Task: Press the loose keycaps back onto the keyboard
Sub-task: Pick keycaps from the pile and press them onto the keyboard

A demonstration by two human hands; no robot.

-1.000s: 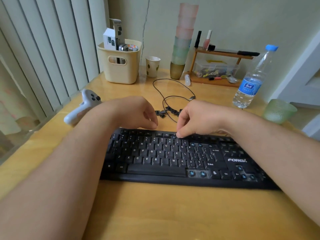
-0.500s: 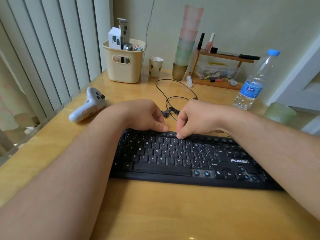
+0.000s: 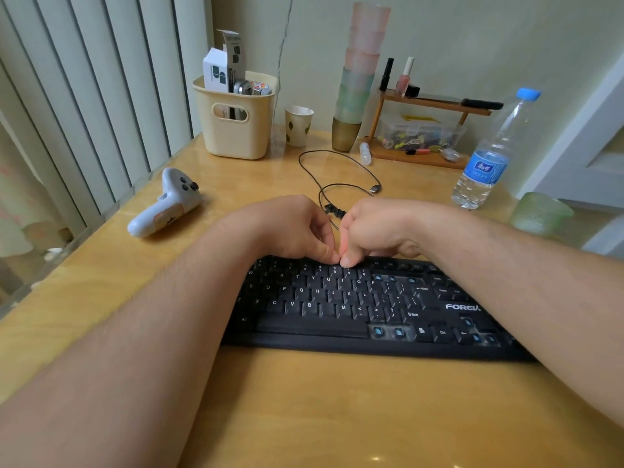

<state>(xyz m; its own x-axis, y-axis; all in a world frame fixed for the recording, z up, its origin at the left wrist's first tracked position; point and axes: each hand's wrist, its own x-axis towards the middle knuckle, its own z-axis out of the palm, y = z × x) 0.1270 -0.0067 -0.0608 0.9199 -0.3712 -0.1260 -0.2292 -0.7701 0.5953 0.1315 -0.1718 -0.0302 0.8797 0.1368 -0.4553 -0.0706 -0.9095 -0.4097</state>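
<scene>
1. Nearest, two bare forearms reach in from the bottom corners over a wooden table point(image 3: 337, 417).
2. Keyboard point(image 3: 371, 309): black, lying flat across the table; several sockets show blue stems without caps, near the bottom row point(image 3: 388, 331) and to the right of the P key point(image 3: 378, 278).
3. Left hand point(image 3: 287, 228): fingers curled, thumb tip pressed down on the keyboard's upper key rows; whether a keycap lies beneath it cannot be told.
4. Right hand point(image 3: 378, 231): fingers curled, thumb tip on the same rows, touching the left thumb. The two hands meet knuckle to knuckle above the number keys.
5. Loose keycaps point(image 3: 334, 211): a small dark cluster on the table just behind the hands, mostly hidden by them.
6. Cable point(image 3: 337, 170): thin, black, looping behind the keycaps and ending in a USB plug.
7. Controller point(image 3: 165, 204): white, lying to the left, well apart from the keyboard.
8. Bottle point(image 3: 486, 160): clear with a blue cap, upright at right; a green glass point(image 3: 540, 214) stands near it.
9. Far edge, against the wall: cream basket point(image 3: 236, 130), paper cup point(image 3: 299, 125), stacked cups point(image 3: 358, 79), and a small wooden shelf point(image 3: 425, 130).
</scene>
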